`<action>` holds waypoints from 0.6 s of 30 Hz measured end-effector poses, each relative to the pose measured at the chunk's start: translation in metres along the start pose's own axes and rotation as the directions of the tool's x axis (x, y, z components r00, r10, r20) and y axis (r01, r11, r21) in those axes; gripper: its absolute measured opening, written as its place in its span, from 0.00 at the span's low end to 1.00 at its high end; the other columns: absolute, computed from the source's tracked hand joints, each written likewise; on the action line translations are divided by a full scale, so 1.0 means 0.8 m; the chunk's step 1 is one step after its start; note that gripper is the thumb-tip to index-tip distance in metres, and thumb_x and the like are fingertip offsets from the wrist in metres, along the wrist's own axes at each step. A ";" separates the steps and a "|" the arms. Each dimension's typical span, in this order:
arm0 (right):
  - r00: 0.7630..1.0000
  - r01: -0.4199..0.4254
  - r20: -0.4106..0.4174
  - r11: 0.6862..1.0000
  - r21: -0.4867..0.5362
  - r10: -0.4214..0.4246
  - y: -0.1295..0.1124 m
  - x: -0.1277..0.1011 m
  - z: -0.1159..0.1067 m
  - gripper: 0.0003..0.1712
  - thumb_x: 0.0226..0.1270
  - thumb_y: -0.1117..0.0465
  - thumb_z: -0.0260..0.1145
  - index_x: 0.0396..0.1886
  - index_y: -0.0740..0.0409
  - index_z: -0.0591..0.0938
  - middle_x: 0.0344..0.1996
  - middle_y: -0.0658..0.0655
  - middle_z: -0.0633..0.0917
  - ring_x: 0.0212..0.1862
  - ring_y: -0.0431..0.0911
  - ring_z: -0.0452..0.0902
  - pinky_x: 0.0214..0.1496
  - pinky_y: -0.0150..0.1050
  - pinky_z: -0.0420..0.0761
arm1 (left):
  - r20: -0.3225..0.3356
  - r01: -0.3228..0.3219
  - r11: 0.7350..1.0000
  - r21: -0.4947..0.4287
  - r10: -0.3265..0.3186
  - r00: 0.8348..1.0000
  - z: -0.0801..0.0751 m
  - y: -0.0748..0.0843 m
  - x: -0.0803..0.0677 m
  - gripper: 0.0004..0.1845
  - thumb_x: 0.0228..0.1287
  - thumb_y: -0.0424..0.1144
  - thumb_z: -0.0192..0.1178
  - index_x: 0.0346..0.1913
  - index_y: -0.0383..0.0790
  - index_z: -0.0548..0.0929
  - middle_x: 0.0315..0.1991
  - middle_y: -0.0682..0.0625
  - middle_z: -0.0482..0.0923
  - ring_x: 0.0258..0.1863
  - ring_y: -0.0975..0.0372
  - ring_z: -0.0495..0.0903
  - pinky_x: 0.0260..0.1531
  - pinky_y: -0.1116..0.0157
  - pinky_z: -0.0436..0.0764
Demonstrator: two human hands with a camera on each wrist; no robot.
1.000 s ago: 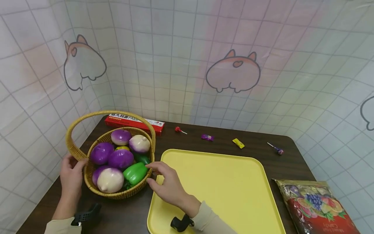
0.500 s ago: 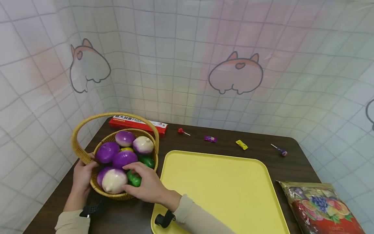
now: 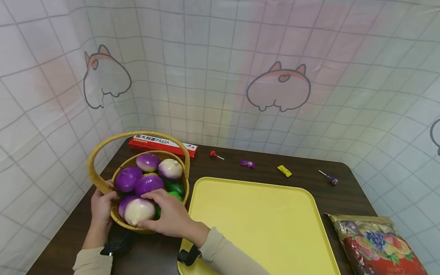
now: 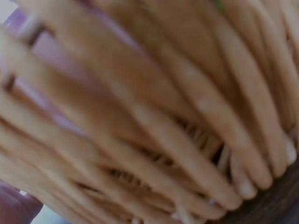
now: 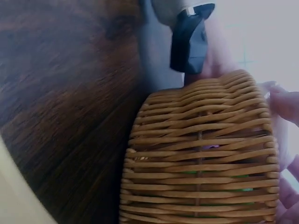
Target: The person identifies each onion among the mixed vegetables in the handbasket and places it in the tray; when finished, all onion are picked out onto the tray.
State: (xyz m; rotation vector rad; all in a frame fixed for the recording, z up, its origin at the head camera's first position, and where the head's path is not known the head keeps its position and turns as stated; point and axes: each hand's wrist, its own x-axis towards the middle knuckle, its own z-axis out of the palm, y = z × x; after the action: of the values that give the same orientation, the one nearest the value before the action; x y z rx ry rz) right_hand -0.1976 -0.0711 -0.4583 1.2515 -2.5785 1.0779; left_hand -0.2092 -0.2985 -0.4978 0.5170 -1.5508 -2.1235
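A wicker basket (image 3: 119,222) with a tall arched handle holds shiny toy-like vegetables. At its left side my left hand (image 3: 101,208) grips the rim by the handle's foot. My right hand (image 3: 172,215) reaches over the front right rim. Its thumb and fingers close around a white-and-purple turnip (image 3: 138,212) at the front of the basket. Several purple round vegetables (image 3: 128,178) and another whitish turnip (image 3: 170,169) lie behind it. A green pepper (image 3: 175,195) is mostly covered by the right hand. Basket weave (image 4: 163,121) fills the left wrist view, blurred.
Right of the basket lies a yellow tray (image 3: 258,214). Along the back are a red pasta box (image 3: 154,146), a red lollipop (image 3: 213,154), purple candy (image 3: 247,164), yellow candy (image 3: 284,170) and a dark lollipop (image 3: 333,180). A candy bag (image 3: 378,240) lies at the right.
My right hand has moved left from the basket's right rim, over the pepper, and onto the front turnip. The basket has shifted slightly right, with my left hand still at its left side.
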 end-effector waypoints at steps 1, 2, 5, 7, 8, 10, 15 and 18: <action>1.000 -0.005 0.002 1.000 -0.018 0.005 -0.001 0.000 0.001 0.37 0.54 0.40 0.73 0.62 0.47 0.75 0.55 0.45 0.75 0.54 0.36 0.73 0.55 0.26 0.70 | 0.003 -0.002 1.000 0.000 0.002 1.000 -0.001 0.000 0.000 0.21 0.51 0.12 0.44 0.34 0.41 0.74 0.37 0.53 0.72 0.33 0.61 0.69 0.25 0.72 0.71; 1.000 -0.010 0.004 0.999 -0.033 0.010 -0.002 0.000 0.002 0.37 0.54 0.40 0.73 0.62 0.46 0.75 0.54 0.45 0.75 0.53 0.36 0.73 0.54 0.27 0.70 | 0.008 -0.004 1.000 -0.001 0.004 1.000 -0.002 0.001 -0.001 0.20 0.51 0.12 0.44 0.35 0.41 0.74 0.37 0.53 0.71 0.34 0.61 0.69 0.25 0.72 0.71; 1.000 -0.027 0.007 0.997 -0.069 0.028 -0.002 -0.001 0.002 0.37 0.53 0.39 0.73 0.62 0.45 0.75 0.53 0.45 0.74 0.51 0.37 0.73 0.52 0.29 0.71 | 0.025 -0.008 1.000 0.007 0.008 1.000 -0.003 0.001 0.000 0.20 0.52 0.12 0.44 0.36 0.40 0.74 0.38 0.53 0.70 0.34 0.61 0.68 0.26 0.72 0.71; 1.000 -0.024 0.011 0.997 -0.071 0.025 -0.001 -0.001 0.001 0.37 0.54 0.40 0.73 0.62 0.45 0.74 0.55 0.44 0.75 0.52 0.37 0.74 0.53 0.30 0.71 | 0.026 -0.012 1.000 0.016 0.012 1.000 -0.003 0.000 0.000 0.19 0.53 0.13 0.44 0.37 0.40 0.73 0.38 0.53 0.70 0.34 0.61 0.68 0.26 0.72 0.70; 1.000 -0.023 0.014 0.997 -0.067 0.024 -0.001 -0.002 0.001 0.37 0.54 0.41 0.73 0.62 0.45 0.74 0.56 0.44 0.76 0.53 0.36 0.74 0.54 0.30 0.71 | 0.023 -0.013 1.000 0.020 0.013 1.000 -0.003 0.000 0.000 0.20 0.52 0.12 0.44 0.36 0.40 0.73 0.38 0.53 0.70 0.34 0.62 0.68 0.26 0.72 0.70; 1.000 -0.024 0.011 0.998 -0.050 0.025 -0.001 -0.004 0.001 0.37 0.54 0.41 0.74 0.62 0.46 0.72 0.56 0.44 0.78 0.54 0.36 0.74 0.55 0.31 0.72 | 0.017 -0.015 1.000 0.024 0.015 1.000 -0.004 0.000 0.000 0.20 0.52 0.12 0.44 0.36 0.40 0.73 0.37 0.52 0.70 0.33 0.62 0.68 0.25 0.72 0.70; 0.999 -0.010 -0.047 0.998 0.054 0.012 0.002 -0.011 0.002 0.39 0.54 0.45 0.75 0.63 0.48 0.69 0.56 0.45 0.77 0.54 0.36 0.74 0.55 0.30 0.72 | 0.032 -0.019 0.999 0.038 0.018 0.999 -0.004 0.001 0.000 0.19 0.53 0.13 0.45 0.37 0.39 0.73 0.36 0.53 0.71 0.32 0.62 0.69 0.25 0.72 0.71; 0.994 0.039 -0.109 0.979 0.200 -0.018 0.006 -0.016 0.000 0.41 0.54 0.51 0.76 0.65 0.51 0.67 0.57 0.49 0.75 0.56 0.38 0.73 0.56 0.30 0.73 | 0.028 -0.008 0.998 0.057 0.007 1.000 -0.005 0.001 0.000 0.17 0.54 0.13 0.46 0.38 0.38 0.72 0.35 0.53 0.70 0.32 0.62 0.69 0.24 0.71 0.71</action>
State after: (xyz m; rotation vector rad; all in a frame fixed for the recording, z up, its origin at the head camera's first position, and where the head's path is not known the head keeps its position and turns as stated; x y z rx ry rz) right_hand -0.1922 -0.0607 -0.4657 1.2285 -2.4148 1.3905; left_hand -0.2067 -0.3021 -0.4983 0.5020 -1.6297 -2.0948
